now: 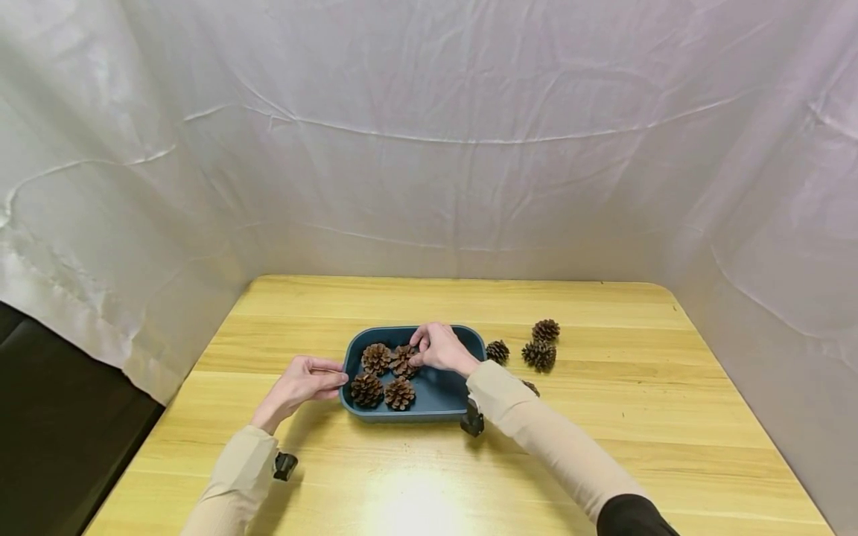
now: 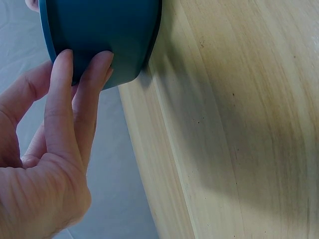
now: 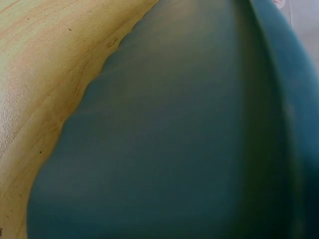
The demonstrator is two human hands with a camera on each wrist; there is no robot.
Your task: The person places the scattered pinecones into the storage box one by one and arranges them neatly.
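A dark blue tray (image 1: 442, 414) with rounded corners stands mid-table, with several brown pine cones in its left half. My right hand (image 1: 442, 347) reaches over the far side and pinches a pine cone (image 1: 402, 362) between thumb and fingers. Around it lie another pine cone (image 1: 376, 359) and, nearer the front wall, a pair more, one being the left-front pine cone (image 1: 366, 390). At the tray's left end, my left hand (image 1: 303, 385) presses nearly straight fingers (image 2: 61, 104) against the outer wall just below the rim. The right wrist view is filled by the tray's wall (image 3: 149, 129); the right hand is hidden there.
Right of the tray, a pine cone (image 1: 497, 351) sits close to its wall, with two farther off, including one dark pine cone (image 1: 539, 356). Another pine cone (image 1: 532, 388) is partly hidden by the right sleeve. Pale cloth (image 1: 456, 193) hangs behind the wooden table (image 1: 670, 417).
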